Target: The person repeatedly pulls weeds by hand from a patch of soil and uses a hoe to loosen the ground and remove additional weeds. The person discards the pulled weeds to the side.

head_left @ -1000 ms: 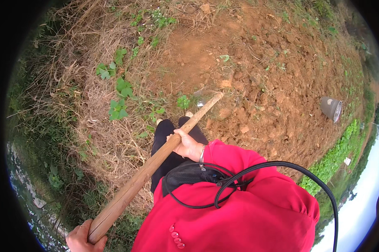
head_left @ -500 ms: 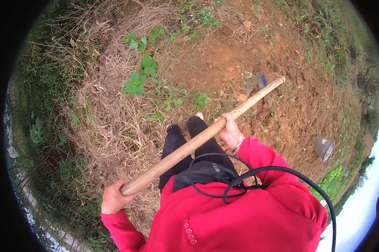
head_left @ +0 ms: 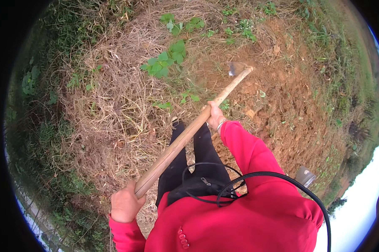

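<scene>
A hoe with a long pale wooden handle slants across my body from lower left to upper right. My left hand is wrapped round the butt end of the handle. Farther up, my right hand grips the shaft, with a bracelet at the wrist. The hoe's metal blade shows at the far end, over bare reddish soil; whether it touches the ground I cannot tell.
Dry straw covers the ground ahead and to the left, with leafy green plants in it. Dense weeds border the left side. A grey bucket lies on the right. A black cable loops over my front.
The hoe's head has swung leftward and slightly farther away, and its handle stands steeper in view. Both hands keep their grip on it. The whole view has shifted too.
</scene>
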`<act>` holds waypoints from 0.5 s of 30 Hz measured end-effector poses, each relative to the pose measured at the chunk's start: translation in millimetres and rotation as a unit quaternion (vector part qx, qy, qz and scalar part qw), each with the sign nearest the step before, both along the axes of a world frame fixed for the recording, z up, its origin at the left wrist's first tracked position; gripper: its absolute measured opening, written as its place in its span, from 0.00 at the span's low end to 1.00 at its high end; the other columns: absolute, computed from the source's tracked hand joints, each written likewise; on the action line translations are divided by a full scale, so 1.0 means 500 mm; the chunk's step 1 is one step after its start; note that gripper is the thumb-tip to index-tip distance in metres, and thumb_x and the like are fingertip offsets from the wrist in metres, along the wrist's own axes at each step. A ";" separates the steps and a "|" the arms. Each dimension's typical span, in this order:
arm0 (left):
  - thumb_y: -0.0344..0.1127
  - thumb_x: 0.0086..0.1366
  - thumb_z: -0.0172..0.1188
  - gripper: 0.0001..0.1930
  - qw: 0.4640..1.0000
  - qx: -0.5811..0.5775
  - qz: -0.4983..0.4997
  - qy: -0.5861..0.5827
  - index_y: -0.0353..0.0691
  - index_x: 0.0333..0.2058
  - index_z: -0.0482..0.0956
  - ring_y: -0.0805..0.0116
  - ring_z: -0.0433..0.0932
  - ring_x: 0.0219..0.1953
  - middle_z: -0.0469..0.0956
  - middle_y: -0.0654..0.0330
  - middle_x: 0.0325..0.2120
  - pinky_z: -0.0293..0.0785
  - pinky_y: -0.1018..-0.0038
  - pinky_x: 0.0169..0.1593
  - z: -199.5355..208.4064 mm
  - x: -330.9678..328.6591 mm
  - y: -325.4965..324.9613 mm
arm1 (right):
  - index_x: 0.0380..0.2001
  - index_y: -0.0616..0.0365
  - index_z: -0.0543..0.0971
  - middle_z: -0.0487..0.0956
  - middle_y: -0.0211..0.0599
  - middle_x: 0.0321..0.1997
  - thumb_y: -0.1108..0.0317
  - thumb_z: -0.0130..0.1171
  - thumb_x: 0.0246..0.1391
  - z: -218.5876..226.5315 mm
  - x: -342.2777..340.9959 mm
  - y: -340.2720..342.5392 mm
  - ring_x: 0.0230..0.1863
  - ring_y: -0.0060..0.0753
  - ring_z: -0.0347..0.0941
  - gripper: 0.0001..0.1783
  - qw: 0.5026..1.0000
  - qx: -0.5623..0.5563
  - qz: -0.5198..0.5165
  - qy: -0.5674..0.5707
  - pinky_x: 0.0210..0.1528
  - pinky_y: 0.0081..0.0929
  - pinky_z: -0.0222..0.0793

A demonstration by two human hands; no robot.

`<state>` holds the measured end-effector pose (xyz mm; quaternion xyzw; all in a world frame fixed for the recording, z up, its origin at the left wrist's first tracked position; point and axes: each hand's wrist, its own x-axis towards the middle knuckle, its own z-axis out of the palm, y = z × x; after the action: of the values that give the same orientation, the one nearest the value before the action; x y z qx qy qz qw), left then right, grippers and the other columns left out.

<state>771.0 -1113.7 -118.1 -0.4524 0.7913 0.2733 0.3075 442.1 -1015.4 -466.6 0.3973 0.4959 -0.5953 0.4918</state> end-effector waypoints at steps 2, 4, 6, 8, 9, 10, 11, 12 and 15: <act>0.36 0.42 0.65 0.14 0.996 -0.078 0.033 -0.031 0.39 0.28 0.74 0.51 0.77 0.21 0.75 0.48 0.16 0.74 0.63 0.28 0.131 0.107 -0.021 | 0.41 0.56 0.65 0.69 0.40 0.32 0.64 0.54 0.52 0.055 0.188 -0.083 0.31 0.38 0.69 0.16 0.996 -0.014 0.020 -0.089 0.35 0.37 0.71; 0.30 0.38 0.64 0.16 0.984 -0.099 0.110 -0.095 0.36 0.30 0.77 0.48 0.77 0.25 0.76 0.47 0.19 0.74 0.64 0.30 0.298 0.199 -0.006 | 0.39 0.56 0.65 0.69 0.37 0.32 0.64 0.54 0.52 0.198 0.326 -0.120 0.35 0.37 0.70 0.13 0.975 -0.113 0.081 -0.172 0.41 0.39 0.70; 0.38 0.44 0.68 0.23 0.949 -0.165 0.071 -0.258 0.43 0.43 0.78 0.52 0.78 0.30 0.78 0.51 0.26 0.73 0.63 0.35 0.447 0.190 -0.020 | 0.36 0.56 0.64 0.69 0.36 0.32 0.63 0.55 0.52 0.327 0.393 -0.165 0.36 0.35 0.70 0.13 0.950 -0.138 0.100 -0.261 0.47 0.40 0.70; 0.40 0.44 0.68 0.24 0.945 -0.216 0.043 -0.244 0.43 0.43 0.78 0.51 0.78 0.28 0.78 0.51 0.25 0.74 0.62 0.33 0.538 0.152 -0.021 | 0.33 0.55 0.66 0.73 0.35 0.31 0.61 0.59 0.50 0.362 0.439 -0.193 0.37 0.36 0.73 0.14 0.930 -0.172 0.099 -0.309 0.47 0.37 0.70; 0.40 0.44 0.68 0.24 0.947 -0.223 0.042 -0.227 0.43 0.43 0.78 0.51 0.78 0.28 0.78 0.51 0.26 0.74 0.62 0.33 0.569 0.135 -0.003 | 0.34 0.55 0.67 0.74 0.36 0.32 0.60 0.59 0.50 0.378 0.453 -0.201 0.38 0.36 0.73 0.15 0.926 -0.174 0.135 -0.307 0.46 0.38 0.70; 0.41 0.44 0.68 0.24 0.949 -0.231 0.039 -0.209 0.43 0.43 0.78 0.51 0.78 0.27 0.78 0.50 0.26 0.74 0.62 0.32 0.587 0.124 0.011 | 0.35 0.55 0.67 0.74 0.37 0.33 0.60 0.59 0.50 0.375 0.470 -0.205 0.38 0.36 0.73 0.15 0.916 -0.186 0.147 -0.325 0.46 0.39 0.70; 0.41 0.44 0.68 0.24 0.948 -0.222 0.079 -0.215 0.43 0.43 0.78 0.51 0.78 0.27 0.78 0.50 0.27 0.74 0.63 0.32 0.594 0.119 0.031 | 0.36 0.55 0.67 0.74 0.37 0.34 0.60 0.59 0.50 0.373 0.487 -0.202 0.39 0.37 0.73 0.16 0.902 -0.195 0.164 -0.349 0.46 0.40 0.70; 0.42 0.45 0.68 0.24 0.945 -0.213 0.117 -0.220 0.43 0.43 0.78 0.51 0.78 0.27 0.78 0.50 0.28 0.74 0.63 0.32 0.599 0.113 0.045 | 0.36 0.55 0.67 0.74 0.37 0.34 0.60 0.59 0.50 0.368 0.494 -0.195 0.39 0.37 0.73 0.16 0.898 -0.201 0.175 -0.349 0.47 0.40 0.70; 0.42 0.45 0.68 0.23 0.948 -0.190 0.139 -0.214 0.43 0.42 0.78 0.50 0.77 0.27 0.78 0.49 0.27 0.73 0.62 0.32 0.575 0.128 0.071 | 0.37 0.54 0.67 0.74 0.38 0.35 0.59 0.59 0.50 0.344 0.499 -0.166 0.40 0.38 0.73 0.16 0.900 -0.196 0.194 -0.339 0.47 0.42 0.70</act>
<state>835.0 -1078.2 169.3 -0.6556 0.6734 0.0540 0.3372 691.6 -1098.3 -294.7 0.3662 0.2401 -0.4026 0.8039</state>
